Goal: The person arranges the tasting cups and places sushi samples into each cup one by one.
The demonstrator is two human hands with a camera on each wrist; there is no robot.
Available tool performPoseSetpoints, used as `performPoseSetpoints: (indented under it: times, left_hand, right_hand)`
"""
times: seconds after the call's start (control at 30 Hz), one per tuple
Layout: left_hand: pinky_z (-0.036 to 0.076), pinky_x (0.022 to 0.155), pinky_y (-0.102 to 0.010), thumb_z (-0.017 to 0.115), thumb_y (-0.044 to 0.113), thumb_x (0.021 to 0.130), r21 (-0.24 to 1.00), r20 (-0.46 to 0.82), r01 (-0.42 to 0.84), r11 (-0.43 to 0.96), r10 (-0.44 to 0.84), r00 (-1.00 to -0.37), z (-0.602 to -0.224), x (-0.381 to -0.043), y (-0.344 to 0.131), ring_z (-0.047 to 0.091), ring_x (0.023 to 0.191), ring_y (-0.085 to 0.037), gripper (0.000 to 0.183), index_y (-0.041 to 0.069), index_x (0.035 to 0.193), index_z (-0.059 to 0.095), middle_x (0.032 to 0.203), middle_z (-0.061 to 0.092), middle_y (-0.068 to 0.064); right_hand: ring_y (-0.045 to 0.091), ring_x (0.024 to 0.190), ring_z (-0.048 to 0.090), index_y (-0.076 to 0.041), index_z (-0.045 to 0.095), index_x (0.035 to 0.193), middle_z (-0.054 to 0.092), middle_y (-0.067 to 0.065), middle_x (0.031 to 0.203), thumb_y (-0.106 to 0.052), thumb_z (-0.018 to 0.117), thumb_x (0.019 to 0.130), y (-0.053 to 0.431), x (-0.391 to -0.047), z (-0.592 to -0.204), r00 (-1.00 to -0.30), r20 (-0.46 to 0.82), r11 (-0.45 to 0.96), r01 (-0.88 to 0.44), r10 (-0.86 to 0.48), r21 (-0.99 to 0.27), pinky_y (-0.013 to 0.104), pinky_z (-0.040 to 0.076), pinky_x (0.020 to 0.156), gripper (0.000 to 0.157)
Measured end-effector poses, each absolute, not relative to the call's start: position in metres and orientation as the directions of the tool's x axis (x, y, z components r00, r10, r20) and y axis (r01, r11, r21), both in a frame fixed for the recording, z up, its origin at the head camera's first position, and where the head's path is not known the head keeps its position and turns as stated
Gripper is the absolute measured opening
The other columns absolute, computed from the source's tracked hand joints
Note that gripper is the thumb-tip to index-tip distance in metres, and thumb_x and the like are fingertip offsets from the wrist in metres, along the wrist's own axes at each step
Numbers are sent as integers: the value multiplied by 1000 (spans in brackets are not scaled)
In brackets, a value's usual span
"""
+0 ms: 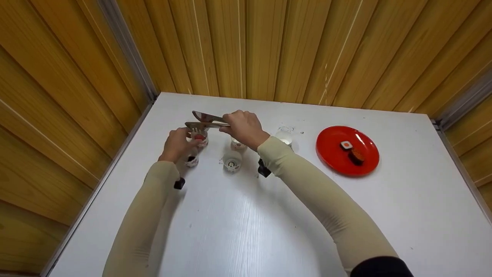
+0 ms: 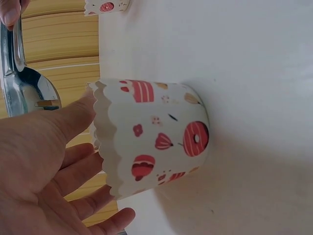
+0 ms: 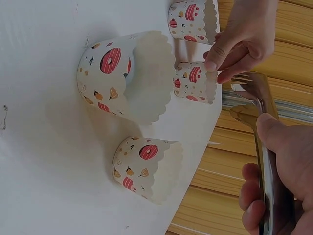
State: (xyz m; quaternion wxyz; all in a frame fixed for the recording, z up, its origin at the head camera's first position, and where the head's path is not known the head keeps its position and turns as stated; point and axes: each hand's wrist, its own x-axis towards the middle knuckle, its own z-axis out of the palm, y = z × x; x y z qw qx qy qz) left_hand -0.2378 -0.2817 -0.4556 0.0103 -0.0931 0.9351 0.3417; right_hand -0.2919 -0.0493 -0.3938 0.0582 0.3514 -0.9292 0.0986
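My left hand [image 1: 177, 145] pinches the scalloped rim of a paper cup [image 3: 190, 83] printed with pink cakes and donuts. In the left wrist view this cup [image 2: 156, 137] stands on the table; in the head view something red shows in it. Metal tongs [image 1: 210, 120] are in my right hand [image 1: 246, 127], with fingers and thumb round the handles. The tongs' forked and spoon-like ends stand apart near that cup's mouth. A second paper cup [image 3: 190, 22], with a dark thing inside in the head view, stands beside it, on my side.
Other paper cups stand mid-table: one nearer [image 1: 232, 161], one [image 1: 238, 144] below my right hand, and one [image 1: 284, 136] partly behind my right wrist. A red plate [image 1: 334, 163] at right holds a sushi roll [image 1: 346, 145] and an orange-topped piece [image 1: 356, 157]. Wooden panels border the white table [image 1: 238, 223].
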Motion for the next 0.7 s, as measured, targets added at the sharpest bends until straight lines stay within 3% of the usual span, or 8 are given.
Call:
performPoseSetpoints:
  times: [0.2, 0.7]
  left_hand:
    - [47, 103, -55, 74, 32, 97, 630, -113, -203, 749, -170, -979, -455, -240, -284, 58, 123, -37, 55, 2, 140, 59, 132, 64, -18]
    - [46, 104, -54, 73, 31, 98, 604, -104, -185, 776, -153, -983, -456, -245, -283, 58, 121, -36, 55, 0, 140, 58, 133, 63, -18]
  right_hand:
    - [18, 80, 63, -16, 74, 113, 72, -1, 93, -43, 69, 98, -46, -294, -392, -765, 147, 750, -644, -627, -153, 38, 53, 70, 31]
    - [19, 72, 60, -14, 73, 107, 71, 0, 87, -42, 69, 99, -26, -301, -389, -769, 170, 756, -638, -616, -150, 38, 49, 63, 30]
